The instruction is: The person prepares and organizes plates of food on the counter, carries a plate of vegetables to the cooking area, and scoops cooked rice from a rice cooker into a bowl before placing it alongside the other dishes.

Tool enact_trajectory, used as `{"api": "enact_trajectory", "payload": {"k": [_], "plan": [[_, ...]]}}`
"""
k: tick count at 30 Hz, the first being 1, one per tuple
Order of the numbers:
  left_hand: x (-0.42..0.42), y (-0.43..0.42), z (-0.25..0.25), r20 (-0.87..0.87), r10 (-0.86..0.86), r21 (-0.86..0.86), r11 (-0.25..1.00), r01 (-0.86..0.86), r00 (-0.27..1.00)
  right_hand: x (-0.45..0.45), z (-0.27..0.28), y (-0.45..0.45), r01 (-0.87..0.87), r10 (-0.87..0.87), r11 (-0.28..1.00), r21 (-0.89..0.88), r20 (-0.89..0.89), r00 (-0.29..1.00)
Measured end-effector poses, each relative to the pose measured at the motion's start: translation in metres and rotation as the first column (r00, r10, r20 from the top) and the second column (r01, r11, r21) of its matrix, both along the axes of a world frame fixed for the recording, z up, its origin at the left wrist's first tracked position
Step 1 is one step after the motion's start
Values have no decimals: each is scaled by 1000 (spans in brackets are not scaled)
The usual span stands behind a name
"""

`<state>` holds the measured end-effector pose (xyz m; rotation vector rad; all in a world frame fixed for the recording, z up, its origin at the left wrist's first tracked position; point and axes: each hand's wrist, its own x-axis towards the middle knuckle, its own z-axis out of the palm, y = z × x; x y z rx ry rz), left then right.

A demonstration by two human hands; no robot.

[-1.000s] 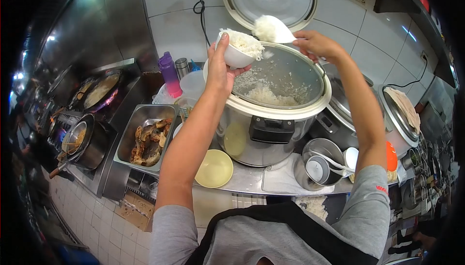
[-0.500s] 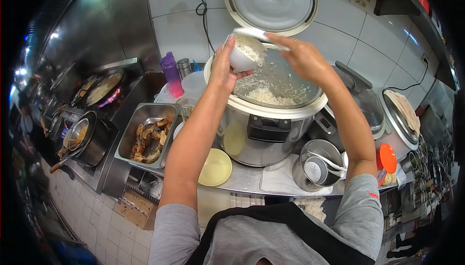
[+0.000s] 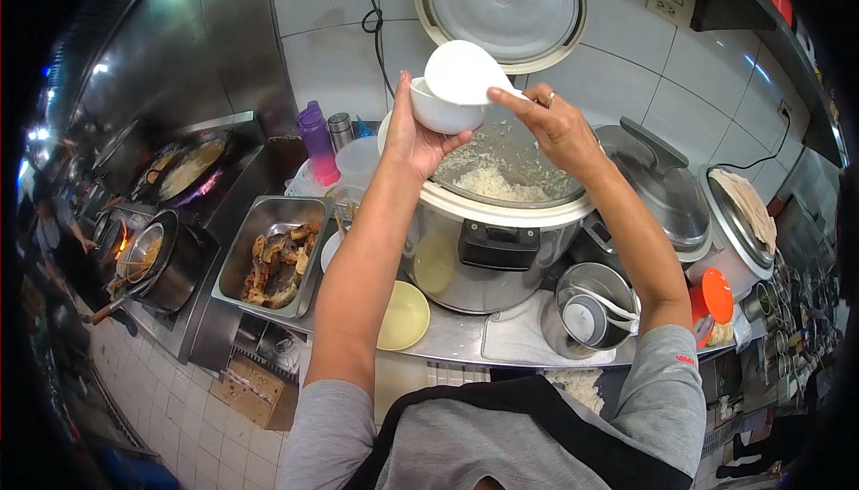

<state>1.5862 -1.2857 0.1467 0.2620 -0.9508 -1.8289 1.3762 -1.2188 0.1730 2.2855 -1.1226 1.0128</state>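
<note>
Above the large rice cooker (image 3: 432, 253), my left hand (image 3: 419, 139) cups a small white bowl (image 3: 447, 118) from its left side and underneath. My right hand (image 3: 565, 129) grips the handle of a white rice paddle (image 3: 465, 72). Its broad blade lies over the bowl's mouth and hides what is inside. Cooked rice (image 3: 501, 184) sits in the open cooker below, with grains stuck to the inner wall. The cooker's round lid (image 3: 504, 7) stands up behind it against the tiles.
Left of the cooker are a metal pan (image 3: 234, 266) of browned meat pieces and a yellow bowl (image 3: 404, 315). To its right stand a steel pot (image 3: 573, 333) with utensils and another lidded cooker (image 3: 658, 186). A wok (image 3: 192, 168) sits over flame at far left.
The paddle has turned so its broad blade now faces up over the bowl, covering the rice that showed there. My right hand has shifted slightly down; the bowl has moved slightly left.
</note>
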Motion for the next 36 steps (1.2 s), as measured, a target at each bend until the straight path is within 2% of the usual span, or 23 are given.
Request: {"api": "enact_trajectory", "payload": {"k": [3, 6, 8, 10, 12, 13, 16, 17, 20, 23, 26, 27, 30, 31, 33, 35, 36], "plan": [[0, 6, 2, -23, 28, -26, 999, -29, 999, -1, -8, -11, -100, 99, 994, 33, 27, 995], [0, 11, 2, -39, 71, -24, 997, -72, 997, 0, -4, -2, -157, 160, 984, 87, -20, 987], [2, 10, 2, -28, 70, -42, 997, -71, 997, -8, 4, 3, -301, 214, 898, 320, 279, 936], [2, 11, 3, -34, 67, -111, 991, -71, 997, -17, 18, 8, -392, 146, 793, 467, 478, 866], [0, 14, 3, -39, 66, -137, 988, -70, 997, -25, 34, 12, -406, 8, 709, 577, 569, 822], [-1, 17, 5, -26, 79, -145, 986, -82, 997, -25, 35, 11, -316, -48, 731, 604, 508, 860], [-1, 18, 5, -14, 91, -144, 985, -93, 996, -14, 30, 22, -215, -30, 753, 622, 358, 933], [0, 15, 3, -16, 89, -140, 986, -90, 996, -11, 23, 21, -214, 46, 831, 514, 320, 946], [2, 13, 0, -20, 86, -149, 985, -88, 996, -8, 13, 18, -214, 92, 868, 448, 279, 956], [1, 19, 4, -82, 113, -166, 978, -125, 990, -13, 16, 22, -483, -37, 665, 570, 670, 741], [2, 19, 3, -163, 130, -189, 969, -160, 978, -4, 4, 25, -666, -128, 559, 493, 845, 518], [2, 19, 2, -187, 130, -199, 966, -167, 974, 4, 1, 27, -742, -154, 466, 483, 870, 469], [-1, 25, 4, -186, 185, -218, 950, -224, 965, 35, -2, 35, -747, -83, 518, 417, 894, 441], [-1, 24, 3, -177, 202, -207, 949, -237, 963, 40, -6, 32, -630, -57, 612, 478, 821, 568], [0, 19, 1, -161, 234, -192, 946, -263, 959, 52, -13, 28, -371, 11, 787, 493, 590, 807], [0, 19, -2, -181, 257, -195, 937, -291, 949, 55, -6, 34, -314, -83, 734, 602, 539, 838], [0, 18, -1, -194, 269, -200, 931, -306, 944, 53, -5, 34, -436, -67, 714, 547, 674, 736]]}}
